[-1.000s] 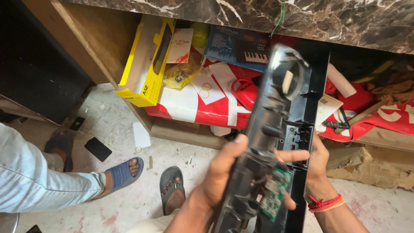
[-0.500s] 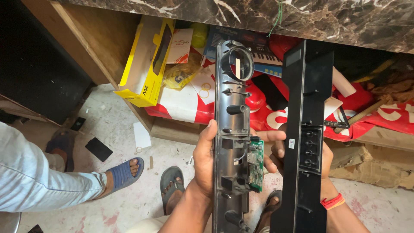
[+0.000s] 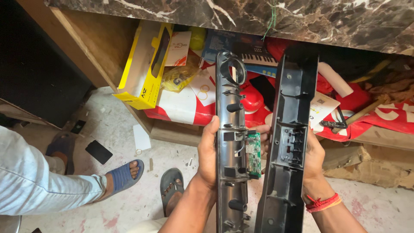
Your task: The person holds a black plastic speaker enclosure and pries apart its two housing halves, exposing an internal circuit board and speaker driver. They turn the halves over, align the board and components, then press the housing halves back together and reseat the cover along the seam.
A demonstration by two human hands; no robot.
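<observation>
Under a dark marble counter (image 3: 302,19), above a speckled pale floor (image 3: 116,125) beside cluttered wooden shelves (image 3: 108,47), the left hand (image 3: 209,151) grips a long grey inner frame (image 3: 230,142) with a green circuit board (image 3: 253,155), while the right hand (image 3: 312,157) clasps its black outer shell (image 3: 291,129) just beside it.

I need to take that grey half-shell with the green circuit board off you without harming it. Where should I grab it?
Grip the grey half-shell on its bare upper length, below the round ring, coming from its left edge. The green circuit board juts from the right edge at mid-length, where the left hand wraps it.
</observation>
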